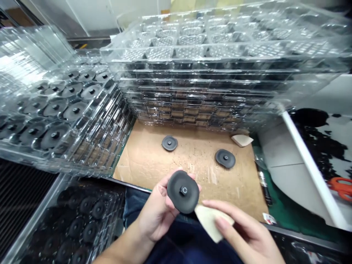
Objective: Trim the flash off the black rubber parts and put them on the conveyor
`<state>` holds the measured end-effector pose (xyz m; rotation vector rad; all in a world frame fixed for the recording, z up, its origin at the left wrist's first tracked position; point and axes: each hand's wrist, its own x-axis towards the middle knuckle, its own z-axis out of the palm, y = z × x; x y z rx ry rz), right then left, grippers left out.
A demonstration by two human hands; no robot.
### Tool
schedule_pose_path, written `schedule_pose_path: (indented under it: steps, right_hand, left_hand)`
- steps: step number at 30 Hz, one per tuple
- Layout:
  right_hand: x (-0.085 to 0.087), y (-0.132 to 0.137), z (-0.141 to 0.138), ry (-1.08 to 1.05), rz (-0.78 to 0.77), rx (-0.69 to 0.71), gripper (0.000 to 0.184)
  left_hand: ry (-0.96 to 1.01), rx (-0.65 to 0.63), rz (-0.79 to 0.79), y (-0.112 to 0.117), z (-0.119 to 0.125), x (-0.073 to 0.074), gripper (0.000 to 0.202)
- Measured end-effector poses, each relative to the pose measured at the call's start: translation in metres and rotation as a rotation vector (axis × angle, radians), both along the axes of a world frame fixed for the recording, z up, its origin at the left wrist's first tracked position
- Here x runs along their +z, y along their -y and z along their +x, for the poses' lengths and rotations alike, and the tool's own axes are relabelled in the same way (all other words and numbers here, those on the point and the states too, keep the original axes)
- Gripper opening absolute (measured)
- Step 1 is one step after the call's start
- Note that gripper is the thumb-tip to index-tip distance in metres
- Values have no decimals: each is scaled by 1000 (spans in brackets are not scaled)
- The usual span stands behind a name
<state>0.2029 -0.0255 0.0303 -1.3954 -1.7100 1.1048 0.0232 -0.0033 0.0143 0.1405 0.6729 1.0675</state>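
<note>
We grip a black rubber disc (183,191) in our left hand (156,211), fingers curled behind it and its centre stud facing up. Our right hand (243,231) pinches a cream pad (211,222) just below the disc (whether they touch, we cannot tell). Two more discs (169,143) lie well apart on a cardboard sheet (189,165) before stacked clear trays (206,73).

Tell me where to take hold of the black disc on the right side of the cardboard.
Grip the black disc by its outer rim, coming from above on the side nearest you. It appears to lie flat on the cardboard with its central stud facing up, so pinching the rim is probably safest; the stud looks too small for a firm hold.
</note>
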Motion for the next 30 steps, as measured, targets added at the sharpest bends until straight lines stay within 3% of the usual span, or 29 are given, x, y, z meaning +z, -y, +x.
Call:
schedule_pose_path:
  steps: [3, 5, 7, 9, 11, 12, 14, 17, 20, 22, 24, 27, 30]
  right_hand:
    - [6, -4, -5, 48, 79, -178, 21]
    - [16, -9, -19, 75, 235, -202, 24]
    - [25, -14, -36, 93, 432, -81, 30]
    - [29, -19, -50, 93, 502, 143, 33]
    - [25, -22, -51, 102, 376, 274, 30]
    - [20, -24, -48, 109, 274, 272, 26]
    - [0, -27, -36, 125, 90, 137, 20]
    - [-43, -37, -22, 104, -60, -154, 23]
    - [-84, -44, -24, 124, -52, -219, 34]
    - [-98, -44, -31, 155, -14, -270, 43]
    - [-99, -40, -37, 175, 15, -333, 53]
    - [-83, -32, -44, 122, 19, -362, 58]
    - [-63, -27, -52, -44, -82, -359, 54]
  left_hand:
    - [10, 9, -16, 2, 2, -1, 59]
    - [2, 12, -9, 5, 2, -1, 60]
    - [-17, 14, -4, 6, 1, -2, 61]
    - [-44, 41, -13, 7, -5, -4, 60]
    - [-60, 92, -33, 6, -12, -6, 59]
    - [-56, 121, -41, 6, -16, -8, 58]
    - [-4, 145, -41, 6, -23, -10, 58]
    - [128, 130, 5, 6, -30, -10, 55]
    - [255, 103, 32, 7, -35, -8, 48]
    - [338, 70, 47, 7, -39, -10, 45]
    - [411, 33, 94, 9, -44, -14, 47]
    - [449, -4, 205, 11, -54, -21, 51]
    - [166, 24, 431, 14, -65, -27, 58]
